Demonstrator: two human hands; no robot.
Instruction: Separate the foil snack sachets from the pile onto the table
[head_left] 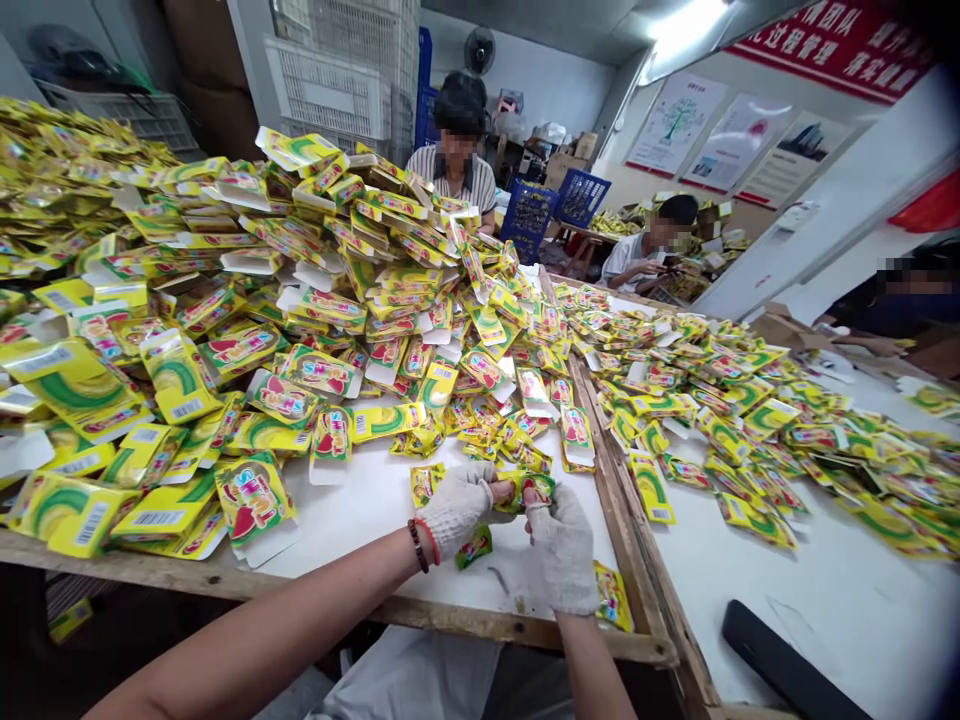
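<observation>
My left hand (456, 507), in a white knit glove with bare fingertips and a beaded bracelet at the wrist, pinches one end of a small yellow-green packet (517, 490). My right hand (561, 550), gloved the same way, grips the packet's other end. Both hold it just above the white tabletop (337, 540). Beside my left hand lies a yellow packet (426, 484), and below it a green one (474, 548). Another yellow packet (613, 597) rests against the wooden strip by my right wrist. Beyond my fingers are several more small packets (480, 430).
A high heap of yellow printed cartons (322, 375) covers the left and back. A wooden divider (615, 500) separates it from more cartons (712, 410) at right. A black flat object (787, 660) lies at front right. Co-workers (457, 150) sit behind, near blue crates (529, 215).
</observation>
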